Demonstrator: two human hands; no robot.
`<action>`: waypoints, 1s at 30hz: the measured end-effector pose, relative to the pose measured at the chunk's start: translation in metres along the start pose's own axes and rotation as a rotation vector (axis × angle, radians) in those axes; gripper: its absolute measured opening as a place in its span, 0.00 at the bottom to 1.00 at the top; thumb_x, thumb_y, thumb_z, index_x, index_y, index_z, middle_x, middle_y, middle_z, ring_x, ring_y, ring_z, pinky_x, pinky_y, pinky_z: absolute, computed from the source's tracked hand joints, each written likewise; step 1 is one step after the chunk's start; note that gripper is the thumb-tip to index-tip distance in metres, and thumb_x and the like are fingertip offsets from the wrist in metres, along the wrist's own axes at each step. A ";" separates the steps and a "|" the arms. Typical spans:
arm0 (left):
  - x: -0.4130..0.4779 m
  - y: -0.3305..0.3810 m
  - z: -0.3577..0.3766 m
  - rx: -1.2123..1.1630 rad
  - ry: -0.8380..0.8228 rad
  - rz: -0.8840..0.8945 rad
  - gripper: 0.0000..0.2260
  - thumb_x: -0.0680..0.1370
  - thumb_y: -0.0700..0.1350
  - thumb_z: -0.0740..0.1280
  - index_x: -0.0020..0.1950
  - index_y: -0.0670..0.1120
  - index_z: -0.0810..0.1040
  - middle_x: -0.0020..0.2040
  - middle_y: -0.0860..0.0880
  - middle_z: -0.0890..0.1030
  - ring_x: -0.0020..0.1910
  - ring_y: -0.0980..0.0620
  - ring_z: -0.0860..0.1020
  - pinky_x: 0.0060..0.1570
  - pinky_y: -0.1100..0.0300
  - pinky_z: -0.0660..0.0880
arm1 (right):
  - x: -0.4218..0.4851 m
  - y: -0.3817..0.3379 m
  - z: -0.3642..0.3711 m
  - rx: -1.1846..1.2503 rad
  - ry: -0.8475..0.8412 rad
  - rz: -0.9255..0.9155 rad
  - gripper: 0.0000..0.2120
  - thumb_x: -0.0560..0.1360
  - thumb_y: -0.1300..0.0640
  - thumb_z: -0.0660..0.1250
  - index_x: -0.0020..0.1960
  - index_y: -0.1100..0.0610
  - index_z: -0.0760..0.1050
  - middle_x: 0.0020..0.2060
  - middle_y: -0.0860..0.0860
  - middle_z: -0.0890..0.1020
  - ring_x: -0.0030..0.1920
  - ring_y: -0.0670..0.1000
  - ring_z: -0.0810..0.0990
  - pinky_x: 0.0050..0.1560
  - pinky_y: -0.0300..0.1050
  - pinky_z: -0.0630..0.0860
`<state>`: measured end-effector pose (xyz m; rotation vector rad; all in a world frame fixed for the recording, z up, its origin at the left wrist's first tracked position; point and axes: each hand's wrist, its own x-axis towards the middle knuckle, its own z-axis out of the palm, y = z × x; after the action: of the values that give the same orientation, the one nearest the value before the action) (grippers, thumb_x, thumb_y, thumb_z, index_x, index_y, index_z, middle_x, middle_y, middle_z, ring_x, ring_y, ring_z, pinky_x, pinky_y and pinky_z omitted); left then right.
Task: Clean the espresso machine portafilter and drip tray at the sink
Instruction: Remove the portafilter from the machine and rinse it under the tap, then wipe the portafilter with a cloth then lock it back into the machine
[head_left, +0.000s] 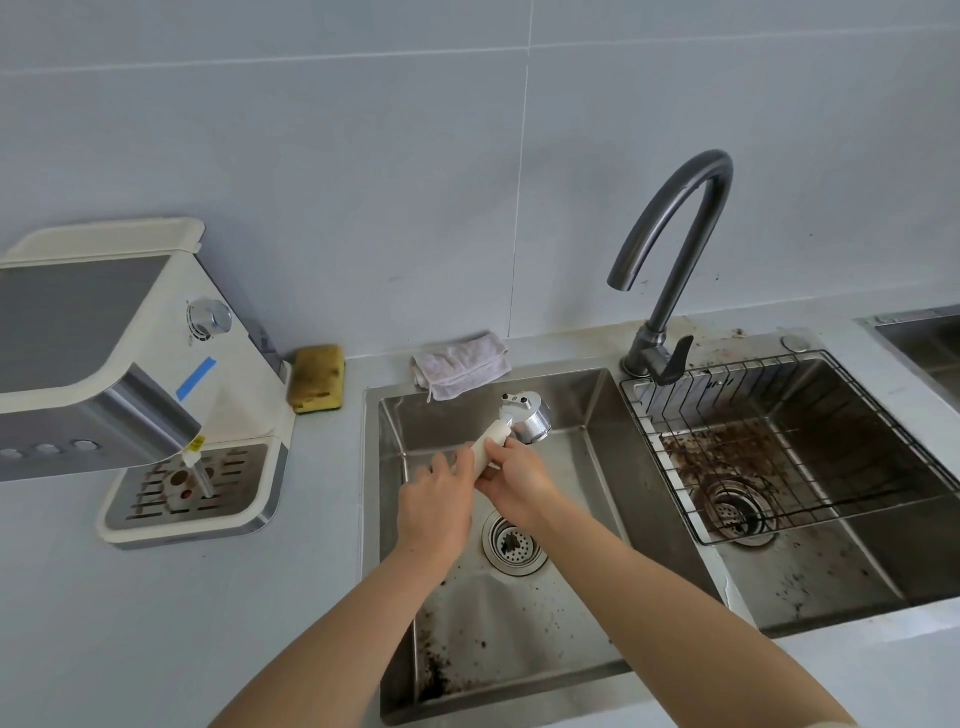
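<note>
Left hand (435, 501) and right hand (519, 480) grip the portafilter (525, 417) handle, fingers curled. Its head hangs over the left basin (584, 460), between the 2 side walls.

Counter (156, 623) bears espresso machine (130, 338), sponge (317, 378) — and cloth (462, 366).

Bright, even, diffuse light fills my view, with no hard shadows. A faint soft shadow lies on the table (156, 623) beneath the espresso machine (130, 338), left of frame. Small highlights glint on the portafilter (527, 418) head at centre and on the faucet (714, 162) bend, upper right. The sink (605, 431) walls give dull, smeared reflections. Wide-angle bowing curves the wall (363, 130) grout lines toward the frame borders. Detail is slightly soft throughout.
</note>
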<state>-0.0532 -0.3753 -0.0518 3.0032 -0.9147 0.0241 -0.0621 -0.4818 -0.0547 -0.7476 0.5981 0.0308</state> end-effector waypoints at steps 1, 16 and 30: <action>0.001 -0.001 0.000 -0.019 0.004 -0.008 0.18 0.78 0.43 0.59 0.67 0.45 0.61 0.56 0.45 0.76 0.51 0.47 0.78 0.38 0.58 0.71 | 0.000 -0.001 0.000 -0.014 -0.002 -0.013 0.09 0.80 0.65 0.53 0.47 0.61 0.70 0.40 0.55 0.76 0.41 0.53 0.77 0.46 0.47 0.77; 0.024 -0.026 -0.005 -1.178 -0.204 -0.431 0.11 0.73 0.44 0.69 0.54 0.43 0.74 0.37 0.50 0.75 0.33 0.53 0.74 0.31 0.61 0.69 | 0.030 -0.030 -0.002 -0.358 -0.072 0.112 0.21 0.75 0.55 0.65 0.65 0.61 0.65 0.53 0.56 0.74 0.51 0.56 0.78 0.52 0.52 0.76; 0.045 -0.069 -0.003 -1.843 -0.538 -0.519 0.08 0.74 0.40 0.66 0.52 0.45 0.74 0.32 0.49 0.76 0.29 0.54 0.75 0.34 0.61 0.75 | 0.155 -0.091 0.004 -0.939 0.394 -0.118 0.27 0.75 0.52 0.65 0.67 0.65 0.63 0.58 0.58 0.73 0.57 0.57 0.73 0.54 0.46 0.70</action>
<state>0.0220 -0.3432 -0.0476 1.3158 0.0997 -0.9864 0.0905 -0.5745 -0.0755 -1.7248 0.9231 0.0577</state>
